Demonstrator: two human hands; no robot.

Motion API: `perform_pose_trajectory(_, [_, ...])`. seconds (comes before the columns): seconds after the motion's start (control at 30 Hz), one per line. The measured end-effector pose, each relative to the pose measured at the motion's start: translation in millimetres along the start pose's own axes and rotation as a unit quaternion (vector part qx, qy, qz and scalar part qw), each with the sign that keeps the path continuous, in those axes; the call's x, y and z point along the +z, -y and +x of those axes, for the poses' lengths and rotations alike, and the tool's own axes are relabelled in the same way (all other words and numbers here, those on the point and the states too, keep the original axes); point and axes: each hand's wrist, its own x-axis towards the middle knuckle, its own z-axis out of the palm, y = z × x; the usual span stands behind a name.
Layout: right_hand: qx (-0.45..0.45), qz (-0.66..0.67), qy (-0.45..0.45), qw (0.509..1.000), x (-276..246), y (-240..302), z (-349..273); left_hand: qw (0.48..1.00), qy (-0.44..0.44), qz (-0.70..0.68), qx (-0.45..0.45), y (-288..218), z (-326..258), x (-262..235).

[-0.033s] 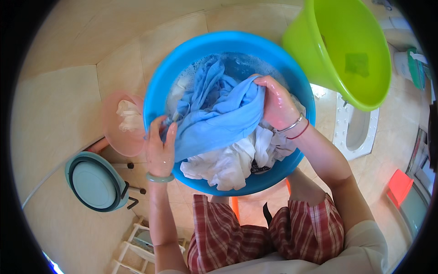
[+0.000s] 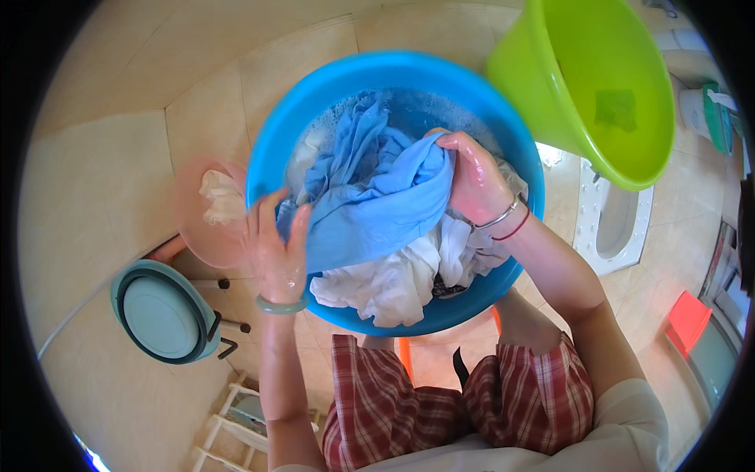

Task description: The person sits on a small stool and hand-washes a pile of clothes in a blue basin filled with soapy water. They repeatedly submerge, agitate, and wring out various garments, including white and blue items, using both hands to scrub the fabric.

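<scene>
A wet light-blue cloth garment (image 2: 373, 228) is stretched across a blue basin (image 2: 277, 140) of sudsy water. My right hand (image 2: 478, 182) is closed on its bunched right end, thumb on top. At the garment's left edge is my left hand (image 2: 275, 248), with thumb and fingers apart. The thumb lies against the edge of the cloth, and no clear grip shows there. More of the blue fabric trails into the water toward the far side. Wet white clothes (image 2: 385, 285) are heaped in the near part of the basin, with a dark patterned piece (image 2: 450, 289) peeking out.
A large lime-green tub (image 2: 550, 86) stands tilted at the far right, beside a white squat toilet (image 2: 617, 224). On the left are a translucent pink bowl (image 2: 206, 240) with pale cloth, a grey-green folding basin (image 2: 161, 315) and a white rack (image 2: 236, 421). My knees are at the basin's near side.
My left hand has shifted slightly, its thumb and fingers spreading wider at the garment's edge. The right hand and the blue garment have barely moved.
</scene>
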Motion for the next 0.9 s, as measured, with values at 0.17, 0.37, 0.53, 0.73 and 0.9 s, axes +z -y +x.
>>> perform_pose_trajectory(0.17, [-0.017,-0.119,0.037,0.992,38.6,1.0,-7.0,0.986,0.121,-0.067,0.095,-32.8,11.2,26.8])
perform_pose_trajectory(0.37, [-0.053,-0.128,-0.008,0.990,27.6,-2.9,-10.3,0.965,0.207,-0.107,-0.119,-54.1,-6.8,34.2])
perform_pose_trajectory(0.53, [-0.015,-0.033,-0.007,0.999,23.2,-9.2,-13.1,0.976,0.212,-0.033,-0.036,-20.9,-15.8,47.5])
perform_pose_trajectory(0.73, [-0.096,-0.239,-0.020,0.966,8.8,-4.7,-4.9,0.761,0.102,-0.555,-0.318,-16.2,1.2,4.7])
perform_pose_trajectory(0.9, [-0.302,-0.674,0.029,0.673,16.0,-16.5,8.6,0.724,0.070,-0.594,-0.343,-13.0,0.1,-1.5])
